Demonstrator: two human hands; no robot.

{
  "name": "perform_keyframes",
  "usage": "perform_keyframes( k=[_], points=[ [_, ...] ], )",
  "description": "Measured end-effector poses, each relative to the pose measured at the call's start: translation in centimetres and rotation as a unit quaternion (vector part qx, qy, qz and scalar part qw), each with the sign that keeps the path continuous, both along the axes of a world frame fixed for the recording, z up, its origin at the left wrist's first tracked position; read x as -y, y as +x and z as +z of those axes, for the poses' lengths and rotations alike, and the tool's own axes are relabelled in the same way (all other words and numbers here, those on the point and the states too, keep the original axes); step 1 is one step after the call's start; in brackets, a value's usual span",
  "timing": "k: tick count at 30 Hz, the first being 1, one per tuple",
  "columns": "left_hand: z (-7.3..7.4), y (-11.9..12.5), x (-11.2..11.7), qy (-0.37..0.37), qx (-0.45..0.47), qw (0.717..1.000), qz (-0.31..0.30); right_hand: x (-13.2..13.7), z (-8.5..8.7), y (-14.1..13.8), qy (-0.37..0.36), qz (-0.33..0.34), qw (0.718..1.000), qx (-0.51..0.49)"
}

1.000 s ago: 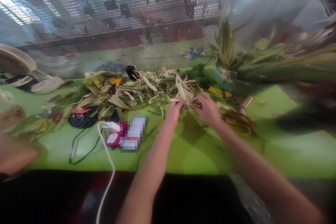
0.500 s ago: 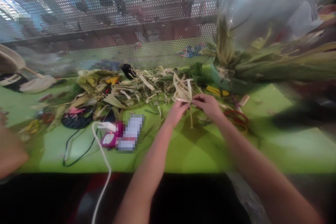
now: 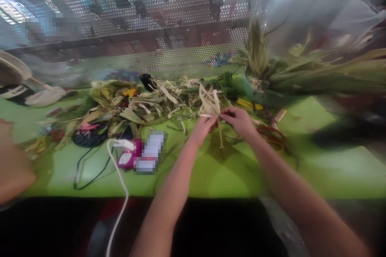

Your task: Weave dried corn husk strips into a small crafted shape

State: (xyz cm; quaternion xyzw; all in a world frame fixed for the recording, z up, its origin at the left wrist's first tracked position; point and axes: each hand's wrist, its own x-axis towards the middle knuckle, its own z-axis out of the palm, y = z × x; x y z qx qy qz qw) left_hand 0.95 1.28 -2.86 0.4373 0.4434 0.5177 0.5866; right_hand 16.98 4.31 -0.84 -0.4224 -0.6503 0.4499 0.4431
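Both my hands meet over the middle of a bright green table (image 3: 229, 176). My left hand (image 3: 202, 127) and my right hand (image 3: 239, 121) are closed in a pinch on a small bundle of pale dried leaf strips (image 3: 210, 104). The strips fan upward from my fingers, and one thin strand hangs down between my hands. Behind the bundle lies a long heap of dried and green leaf scraps (image 3: 144, 102).
A pink device (image 3: 129, 158) with a white cable (image 3: 120, 192) lies at the left, next to a black cord (image 3: 87, 168). Red-handled scissors (image 3: 273, 136) rest by my right wrist. Large green leaf bundles (image 3: 316, 74) fill the right back. Another person's arm (image 3: 13, 168) shows at far left.
My hands lifted the leaf bundle slightly off the heap and drew it together, so the strips now fan upward. In the last half second almost nothing moved.
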Motion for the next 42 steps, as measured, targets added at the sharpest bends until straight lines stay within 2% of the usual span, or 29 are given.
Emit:
perform_keyframes(
  k=[3, 8, 9, 13, 16, 22, 28, 32, 36, 38, 42],
  points=[
    [-0.3, -0.2, -0.3, 0.006, -0.007, 1.0, -0.003, 0.0, -0.2, 0.0, 0.011, 0.0, 1.0, -0.02],
    [-1.0, -0.2, -0.8, 0.016, 0.036, 0.997, 0.064, 0.4, -0.1, 0.2, 0.058, -0.11, 0.992, 0.01],
    [-1.0, -0.1, -0.8, 0.019, 0.046, 0.997, 0.067, 0.5, -0.1, 0.1, 0.062, -0.106, 0.992, 0.03],
    [-0.7, 0.3, -0.6, 0.021, 0.047, 0.997, 0.059, 1.0, -0.5, -0.5, 0.067, -0.018, 0.991, 0.111],
    [-0.3, 0.5, -0.4, -0.003, 0.028, 0.998, 0.063, 0.8, -1.0, -0.7, 0.061, 0.006, 0.992, 0.112],
    [0.0, 0.4, -0.4, -0.033, 0.0, 0.997, 0.071, 0.2, -0.9, -0.3, 0.078, -0.024, 0.987, 0.135],
    [0.0, 0.1, -0.4, -0.055, 0.079, 0.995, 0.035, 0.0, -1.0, -0.2, 0.093, -0.039, 0.983, 0.156],
    [0.2, 0.0, -0.4, -0.057, 0.11, 0.992, 0.015, 0.0, -1.2, -0.4, 0.063, -0.053, 0.987, 0.138],
    [0.2, 0.2, -0.3, -0.047, 0.107, 0.993, 0.015, 0.1, -1.0, -0.8, -0.022, 0.0, 0.998, 0.05],
    [0.1, 0.4, -0.2, -0.046, 0.085, 0.995, 0.023, 0.2, -0.9, -1.0, -0.047, 0.003, 0.999, 0.005],
    [-0.1, 0.7, -0.2, -0.027, 0.037, 0.999, 0.027, 0.1, -1.1, -0.9, -0.022, -0.039, 0.999, -0.014]
  ],
)
